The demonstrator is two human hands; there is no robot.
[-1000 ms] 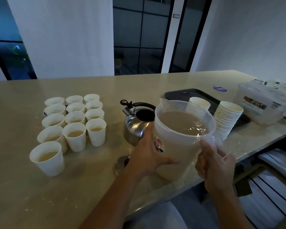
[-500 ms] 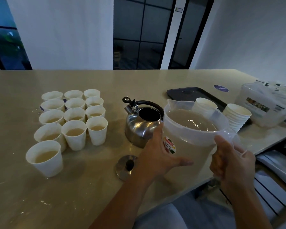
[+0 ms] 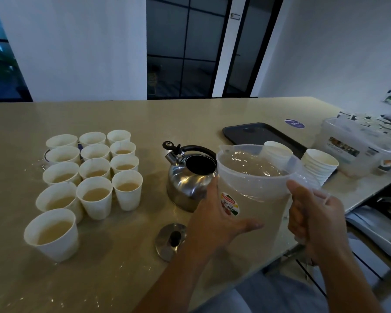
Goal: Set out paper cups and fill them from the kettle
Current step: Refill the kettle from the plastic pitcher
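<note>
Table [image 3: 126, 279]: long beige top, wet with scattered droplets.
Pitcher [image 3: 255, 199]: clear plastic, nearly full of pale liquid, held above the near table edge just right of the kettle, its spout toward the kettle's opening.
Storage box [image 3: 352, 152]: clear plastic, lidded, at the far right.
Tray [image 3: 253, 133]: dark, behind the pitcher.
Kettle [image 3: 187, 179]: shiny steel with a black handle, standing mid-table with its top open.
Filled cups [image 3: 95, 175]: white paper, grouped in rows left of the kettle, most showing tan liquid (one stands alone nearest the front).
Spare cups [image 3: 317, 167]: a nested stack right of the pitcher; another cup [image 3: 277, 152] shows behind its rim.
Left hand [image 3: 217, 220]: fingers spread, pressed flat against the pitcher's side by the sticker.
Right hand [image 3: 314, 220]: curled round the pitcher's handle.
Kettle lid [image 3: 169, 240]: lying on the table in front of the kettle, knob up.
</note>
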